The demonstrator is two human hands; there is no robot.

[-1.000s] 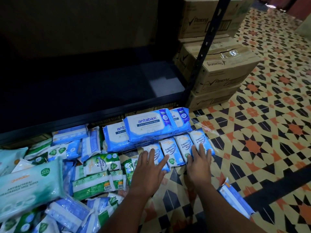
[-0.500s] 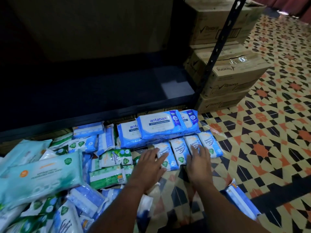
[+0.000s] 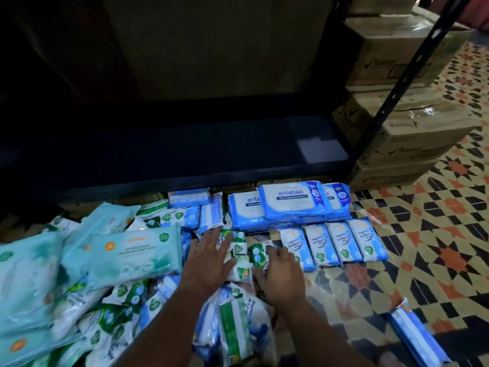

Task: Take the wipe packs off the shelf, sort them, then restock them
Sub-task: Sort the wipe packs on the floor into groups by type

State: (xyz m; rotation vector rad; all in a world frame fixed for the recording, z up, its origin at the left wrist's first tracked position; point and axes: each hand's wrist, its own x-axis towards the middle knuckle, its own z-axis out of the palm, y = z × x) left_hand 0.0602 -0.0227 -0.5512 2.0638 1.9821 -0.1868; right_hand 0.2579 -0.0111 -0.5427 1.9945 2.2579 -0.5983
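Wipe packs lie on the patterned floor in front of the dark bottom shelf [image 3: 185,154]. Large blue antabax packs [image 3: 293,200] are stacked by the shelf edge, and a neat row of small blue packs [image 3: 333,242] lies in front of them. Big teal packs [image 3: 132,252] top a mixed heap at the left. My left hand [image 3: 209,260] is spread flat over small green and white packs [image 3: 238,245]. To its right, my right hand [image 3: 277,271] curls its fingers round a small green pack [image 3: 257,254].
Stacked cardboard cartons [image 3: 412,123] stand right of the black shelf post [image 3: 407,72]. One long blue pack [image 3: 415,335] lies alone on the tiles at the lower right. Tiled floor [image 3: 436,247] spreads to the right of the sorted rows.
Both hands left the row of small blue packs and moved left onto the green and white packs. The right hand's fingers went from flat to curled. The view swung left.
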